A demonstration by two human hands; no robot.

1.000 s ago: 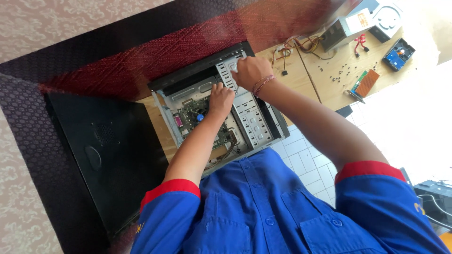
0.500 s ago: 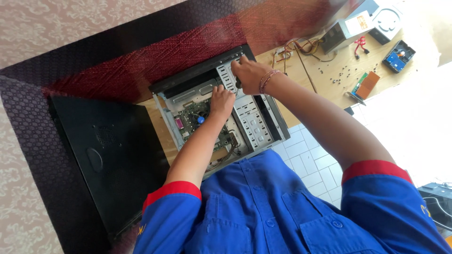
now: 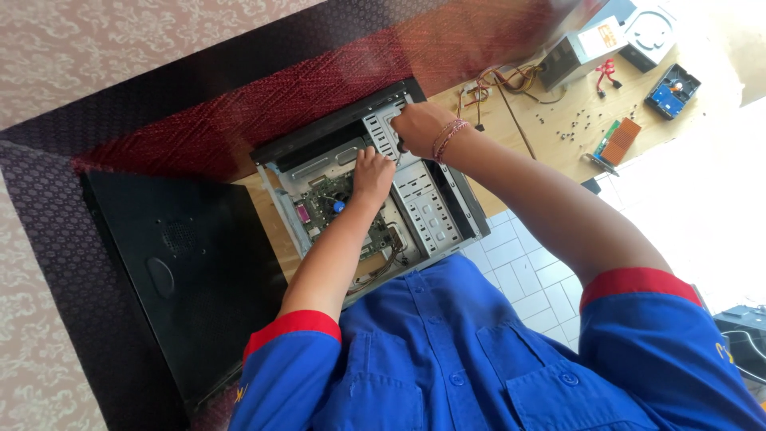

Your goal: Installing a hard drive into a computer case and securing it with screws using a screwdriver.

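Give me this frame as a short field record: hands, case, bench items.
left hand: inside the open case, over the motherboard
right hand: on the metal drive cage, thread bracelets on the wrist
case: lying on its side, side panel off
panel: black, flat on the table left of the case
bench items: power supply, hard drive, loose screws
grip of either hand: cannot tell

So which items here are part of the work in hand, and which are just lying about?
In use: open grey metal computer case, its perforated metal drive cage, green motherboard, left hand, right hand.

Lying about: black side panel, grey power supply, blue hard drive, scattered screws.
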